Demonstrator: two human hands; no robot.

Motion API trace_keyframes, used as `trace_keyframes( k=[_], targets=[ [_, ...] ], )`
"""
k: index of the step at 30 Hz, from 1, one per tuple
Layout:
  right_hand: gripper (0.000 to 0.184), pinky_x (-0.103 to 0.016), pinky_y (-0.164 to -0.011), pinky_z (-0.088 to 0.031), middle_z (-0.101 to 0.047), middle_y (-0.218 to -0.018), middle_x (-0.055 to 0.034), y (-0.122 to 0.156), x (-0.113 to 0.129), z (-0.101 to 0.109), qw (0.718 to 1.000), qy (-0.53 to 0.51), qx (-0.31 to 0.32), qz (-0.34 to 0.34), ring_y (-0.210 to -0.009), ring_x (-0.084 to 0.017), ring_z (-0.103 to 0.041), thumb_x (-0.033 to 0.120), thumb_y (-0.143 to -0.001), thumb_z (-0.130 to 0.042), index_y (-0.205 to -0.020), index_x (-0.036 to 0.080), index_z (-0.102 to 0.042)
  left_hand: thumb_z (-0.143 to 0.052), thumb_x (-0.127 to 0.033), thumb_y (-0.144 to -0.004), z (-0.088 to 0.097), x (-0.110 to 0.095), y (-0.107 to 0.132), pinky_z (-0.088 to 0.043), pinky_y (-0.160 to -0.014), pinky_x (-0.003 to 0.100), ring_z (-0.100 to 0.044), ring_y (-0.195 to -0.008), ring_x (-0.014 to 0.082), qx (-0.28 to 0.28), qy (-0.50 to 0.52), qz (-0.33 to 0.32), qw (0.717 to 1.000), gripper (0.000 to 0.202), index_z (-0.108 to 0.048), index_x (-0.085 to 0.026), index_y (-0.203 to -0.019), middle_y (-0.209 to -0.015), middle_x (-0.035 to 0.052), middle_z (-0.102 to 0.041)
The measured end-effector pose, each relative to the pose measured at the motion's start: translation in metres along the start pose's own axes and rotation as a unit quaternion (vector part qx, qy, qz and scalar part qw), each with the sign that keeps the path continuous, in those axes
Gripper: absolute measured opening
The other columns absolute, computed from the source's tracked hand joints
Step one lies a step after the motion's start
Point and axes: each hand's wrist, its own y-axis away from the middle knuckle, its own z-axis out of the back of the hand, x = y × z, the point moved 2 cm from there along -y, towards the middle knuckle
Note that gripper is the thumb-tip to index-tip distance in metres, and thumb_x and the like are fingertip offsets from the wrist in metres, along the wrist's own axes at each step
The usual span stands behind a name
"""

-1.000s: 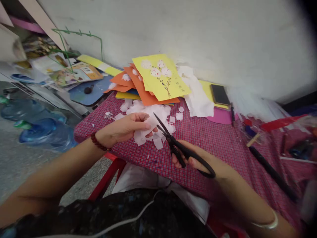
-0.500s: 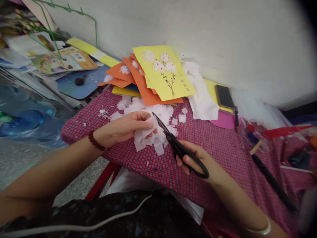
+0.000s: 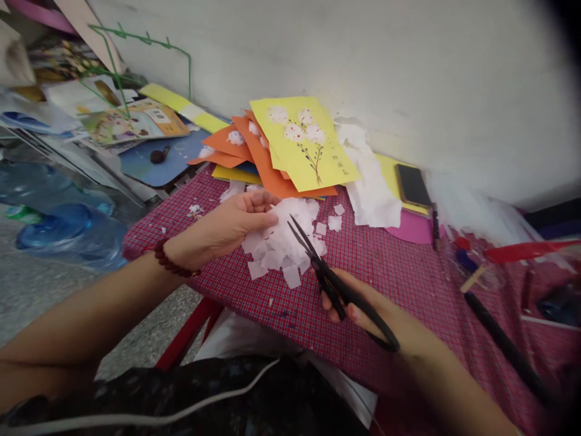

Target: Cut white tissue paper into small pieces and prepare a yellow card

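Note:
My left hand reaches over the heap of small white paper squares on the red checked tablecloth, fingers curled with the tips on the heap; whether a piece is pinched I cannot make out. My right hand grips black scissors by the handles, blades slightly parted and pointing up-left at the heap. A dark bead bracelet circles my left wrist.
Behind the heap lie orange sheets and a yellow card with white paper blossoms. White tissue, a phone and a black pen lie to the right. Water jugs stand on the floor at left.
My left hand has moved from holding a white piece at the scissor blades down onto the heap. The scissors have drawn back a little toward me and the camera has shifted slightly.

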Motion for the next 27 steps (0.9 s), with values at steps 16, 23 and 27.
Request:
trace_keyframes(
  k=[16,23,27],
  targets=[
    [0.057,-0.027,-0.064,-0.044,-0.058,-0.09,-0.005,-0.005,-0.019,0.003,0.994,-0.093,0.047,0.024,-0.072,-0.013,-0.054,0.062,-0.089,-0.062,-0.12,0.015,-0.055,-0.07,-0.016,-0.074,-0.015,0.003,-0.004,-0.034,-0.046,0.019,-0.044,-0.05,0.0064,0.088,-0.203,-0.085,0.972,0.058,-0.053,-0.018,-0.129,-0.068,-0.0059,-0.053],
    [0.057,-0.025,-0.055,-0.04,-0.057,-0.084,-0.0028,-0.007,-0.024,0.003,0.992,-0.119,0.021,0.026,-0.063,-0.011,-0.052,0.064,-0.087,-0.063,-0.117,0.016,-0.057,-0.073,-0.017,-0.07,-0.022,0.003,-0.011,-0.043,-0.055,0.02,-0.053,-0.063,0.0083,0.109,-0.173,-0.072,0.976,0.054,-0.058,-0.018,-0.122,-0.097,0.0037,-0.066],
    [0.05,-0.022,-0.048,-0.035,-0.055,-0.077,-0.0002,-0.01,-0.022,0.002,0.993,-0.116,-0.004,0.008,-0.054,-0.007,-0.047,0.061,-0.087,-0.065,-0.107,0.016,-0.057,-0.074,-0.016,-0.069,-0.023,0.002,-0.014,-0.045,-0.055,0.02,-0.05,-0.061,0.0042,0.095,-0.187,-0.085,0.974,0.054,-0.059,-0.018,-0.121,-0.12,0.0084,-0.062]
  ],
)
